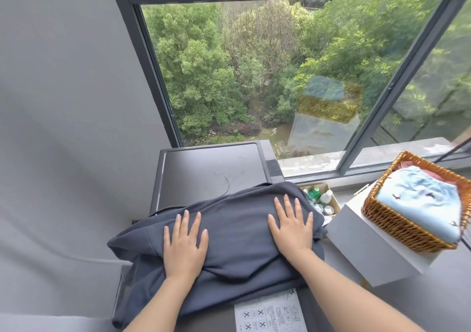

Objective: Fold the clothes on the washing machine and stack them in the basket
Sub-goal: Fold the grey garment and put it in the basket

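Presently both hands flat on dark garment (237, 232) atop washing machine (211, 168)
Left hand (184, 242) and right hand (291, 226) press palms down, fingers straight and spread, gripping nothing; wicker basket (397, 226) at right holds folded light-blue cloth (420, 204)

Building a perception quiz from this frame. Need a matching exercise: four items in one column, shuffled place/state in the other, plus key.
Items
1. dark grey garment
2. wicker basket
3. light blue cloth
4. bottles

Places/states
A. folded, lying inside the basket
B. in an open cardboard box beside the machine
C. pressed flat under the left hand and right hand
D. standing on a grey box to the right

Pairs: 1-C, 2-D, 3-A, 4-B
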`<state>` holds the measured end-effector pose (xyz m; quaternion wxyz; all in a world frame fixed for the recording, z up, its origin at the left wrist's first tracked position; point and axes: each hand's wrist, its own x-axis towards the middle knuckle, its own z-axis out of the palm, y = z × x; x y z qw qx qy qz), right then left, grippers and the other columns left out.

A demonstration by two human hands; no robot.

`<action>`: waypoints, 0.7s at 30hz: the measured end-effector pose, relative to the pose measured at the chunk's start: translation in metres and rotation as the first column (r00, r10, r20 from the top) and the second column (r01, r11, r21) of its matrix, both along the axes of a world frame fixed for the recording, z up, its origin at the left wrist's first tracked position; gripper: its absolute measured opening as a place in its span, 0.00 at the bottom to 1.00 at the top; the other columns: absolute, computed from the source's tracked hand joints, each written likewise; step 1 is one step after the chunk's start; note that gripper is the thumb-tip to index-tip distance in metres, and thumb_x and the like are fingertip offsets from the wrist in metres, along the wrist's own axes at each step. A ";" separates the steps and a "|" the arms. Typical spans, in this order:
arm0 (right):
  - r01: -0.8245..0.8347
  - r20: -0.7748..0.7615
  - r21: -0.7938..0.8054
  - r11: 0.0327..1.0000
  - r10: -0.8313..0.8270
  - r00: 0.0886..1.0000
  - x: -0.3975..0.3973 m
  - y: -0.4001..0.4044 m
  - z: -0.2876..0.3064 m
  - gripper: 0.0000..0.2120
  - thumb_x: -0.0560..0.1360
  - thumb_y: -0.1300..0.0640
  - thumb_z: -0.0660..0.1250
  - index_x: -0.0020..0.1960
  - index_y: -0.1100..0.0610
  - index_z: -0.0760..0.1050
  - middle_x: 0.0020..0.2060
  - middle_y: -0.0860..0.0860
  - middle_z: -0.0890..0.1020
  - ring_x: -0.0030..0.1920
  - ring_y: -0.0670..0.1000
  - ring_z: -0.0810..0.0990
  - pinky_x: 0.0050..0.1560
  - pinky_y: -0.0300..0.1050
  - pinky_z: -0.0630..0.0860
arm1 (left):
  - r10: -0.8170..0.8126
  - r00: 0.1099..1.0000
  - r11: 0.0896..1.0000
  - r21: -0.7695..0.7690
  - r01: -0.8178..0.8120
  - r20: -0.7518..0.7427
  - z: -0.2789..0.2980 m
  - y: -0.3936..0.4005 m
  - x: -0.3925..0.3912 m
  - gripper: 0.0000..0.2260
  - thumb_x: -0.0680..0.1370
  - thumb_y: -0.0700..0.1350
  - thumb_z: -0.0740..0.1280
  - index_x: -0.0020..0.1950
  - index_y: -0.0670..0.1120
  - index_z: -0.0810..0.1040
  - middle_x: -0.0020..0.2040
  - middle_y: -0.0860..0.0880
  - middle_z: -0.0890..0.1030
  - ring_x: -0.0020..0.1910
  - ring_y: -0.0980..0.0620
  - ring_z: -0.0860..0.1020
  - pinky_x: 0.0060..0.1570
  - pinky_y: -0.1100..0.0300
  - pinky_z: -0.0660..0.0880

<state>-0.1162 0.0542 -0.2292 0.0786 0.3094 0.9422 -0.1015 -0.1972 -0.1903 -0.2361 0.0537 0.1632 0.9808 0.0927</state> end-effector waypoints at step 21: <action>0.001 -0.276 -0.433 0.901 -0.133 0.952 -0.006 0.071 0.041 0.17 0.72 0.67 0.61 0.58 0.57 0.78 0.53 0.54 0.78 0.57 0.55 0.76 0.61 0.48 0.70 | -0.015 0.961 0.981 0.189 -0.039 0.276 0.050 0.096 -0.039 0.20 0.78 0.49 0.61 0.71 0.53 0.68 0.70 0.50 0.68 0.71 0.48 0.63 0.69 0.53 0.59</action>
